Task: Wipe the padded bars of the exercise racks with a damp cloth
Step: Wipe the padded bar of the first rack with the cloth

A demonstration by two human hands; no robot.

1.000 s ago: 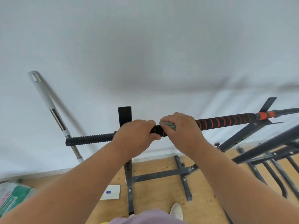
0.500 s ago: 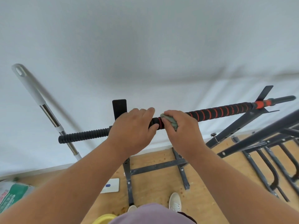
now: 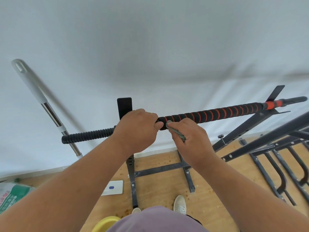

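Note:
A long padded bar (image 3: 214,113), black foam with orange spiral stripes, runs from lower left to upper right on a dark metal rack (image 3: 240,129). Its left end (image 3: 87,136) is plain ribbed black foam. My left hand (image 3: 137,129) grips the bar near its middle, fingers curled over the top. Just to its right, my right hand (image 3: 189,136) holds a small grey-green cloth (image 3: 177,131) and presses it against the underside of the striped foam.
A mop handle (image 3: 43,104) leans on the white wall at left. More dark rack frames (image 3: 275,156) crowd the right. On the wooden floor lie a white card (image 3: 113,187), a green-printed bag (image 3: 10,196) and a yellow bowl rim (image 3: 105,223).
My right hand has slipped lower with the cloth, from over the top of the bar to its front and underside. My left hand keeps its grip.

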